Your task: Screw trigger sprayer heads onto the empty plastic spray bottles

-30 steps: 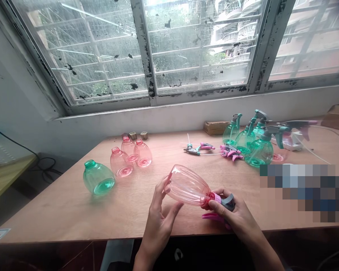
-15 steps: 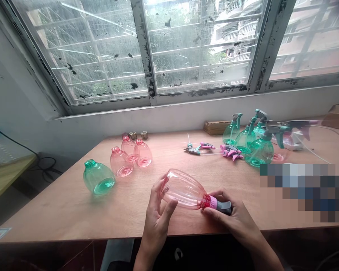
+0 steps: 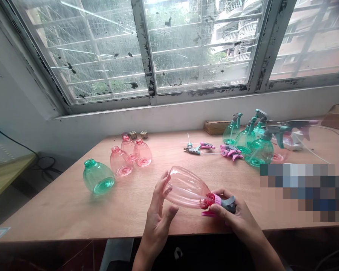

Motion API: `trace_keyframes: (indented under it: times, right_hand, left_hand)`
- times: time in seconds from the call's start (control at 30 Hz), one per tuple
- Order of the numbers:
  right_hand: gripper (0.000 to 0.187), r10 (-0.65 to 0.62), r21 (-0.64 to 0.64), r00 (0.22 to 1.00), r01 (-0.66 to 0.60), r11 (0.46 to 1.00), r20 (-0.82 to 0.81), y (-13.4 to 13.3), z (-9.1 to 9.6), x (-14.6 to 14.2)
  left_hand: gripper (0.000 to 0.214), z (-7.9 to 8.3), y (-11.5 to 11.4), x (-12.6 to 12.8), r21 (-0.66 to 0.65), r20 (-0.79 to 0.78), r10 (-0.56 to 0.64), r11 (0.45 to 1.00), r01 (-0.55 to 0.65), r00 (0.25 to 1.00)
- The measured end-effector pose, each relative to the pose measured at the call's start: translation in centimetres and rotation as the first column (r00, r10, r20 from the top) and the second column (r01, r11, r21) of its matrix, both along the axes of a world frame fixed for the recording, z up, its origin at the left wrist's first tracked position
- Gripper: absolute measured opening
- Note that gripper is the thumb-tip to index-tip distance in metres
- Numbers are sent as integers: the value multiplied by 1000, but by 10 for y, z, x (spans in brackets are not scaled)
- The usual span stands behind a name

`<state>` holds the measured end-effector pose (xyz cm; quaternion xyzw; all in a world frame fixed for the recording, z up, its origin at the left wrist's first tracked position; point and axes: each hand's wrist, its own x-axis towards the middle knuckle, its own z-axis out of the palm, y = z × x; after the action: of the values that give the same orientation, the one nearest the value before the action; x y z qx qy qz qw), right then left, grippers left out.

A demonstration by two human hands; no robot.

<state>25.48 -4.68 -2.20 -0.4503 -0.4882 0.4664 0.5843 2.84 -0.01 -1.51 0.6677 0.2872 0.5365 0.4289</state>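
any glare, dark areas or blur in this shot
Head view: the window glares, partly washed out, and it is dark below the table. Also in the head view, the grey-and-pink sprayer head looks ghosted, the held pink bottle shows highlights, and a pixelated patch hides detail at right.

Holding a spray bottle (image 3: 186, 187) between left hand (image 3: 159, 212) and right hand (image 3: 232, 212), over the table (image 3: 73, 216) near its front edge. Having a lone bottle (image 3: 97, 177) farther left, three bottles (image 3: 121, 161) just behind and right of it, cubes (image 3: 144, 135) behind those. Facing loose sprayer heads (image 3: 231, 152) behind the spray bottle, standing bottles (image 3: 259, 151) to their right, a window (image 3: 197, 56) beyond the table.
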Motion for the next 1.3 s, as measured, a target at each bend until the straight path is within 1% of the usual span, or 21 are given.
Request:
trace_keyframes:
  times: [0.1, 0.23, 0.4, 0.53, 0.73, 0.9, 0.97, 1.07, 1.13, 1.3]
  right_hand:
    - [25, -60, 13, 994, 59, 998, 97, 1, 0, 0]
    - [22, -73, 26, 988, 70, 997, 137, 3, -1, 0]
    - [24, -33, 28, 977, 28, 999, 212, 4, -2, 0]
    - [25, 5, 33, 971, -13, 999, 237, 2, 1, 0]
    - [29, -11, 8, 970, 10, 1000, 244, 1, 2, -1]
    - [31, -24, -9, 978, 27, 1000, 207, 1, 2, -2]
    - [38, -22, -6, 989, 23, 1000, 148, 1, 3, -2]
    - [49, -25, -8, 999, 25, 1000, 42, 2, 2, -1]
    - [48, -34, -17, 999, 34, 999, -2, 2, 1, -1]
    - [44, -47, -16, 995, 46, 999, -93, 3, -1, -1]
  left_hand:
    - [56, 1, 0, -1, 23, 2, 5, 1000, -5, 1000]
    - [58, 3, -1, -1, -27, -26, 40, 999, -41, 999]
    - [61, 6, -3, 3, -162, -18, 92, 982, -94, 996]
    - [65, 9, -2, 6, -192, 21, 164, 969, -157, 986]
    - [55, 12, -2, 4, -184, -10, 116, 976, -116, 993]
    - [54, 15, -2, 4, -185, 4, 113, 977, -111, 994]
    - [54, 14, -2, 3, -160, -14, 97, 982, -98, 995]
    - [53, 12, 0, 1, -99, -90, 91, 990, -100, 992]
    - [54, 11, 0, 0, -80, -118, 79, 993, -89, 990]
    - [53, 13, -2, 0, -72, -124, 41, 996, -50, 991]
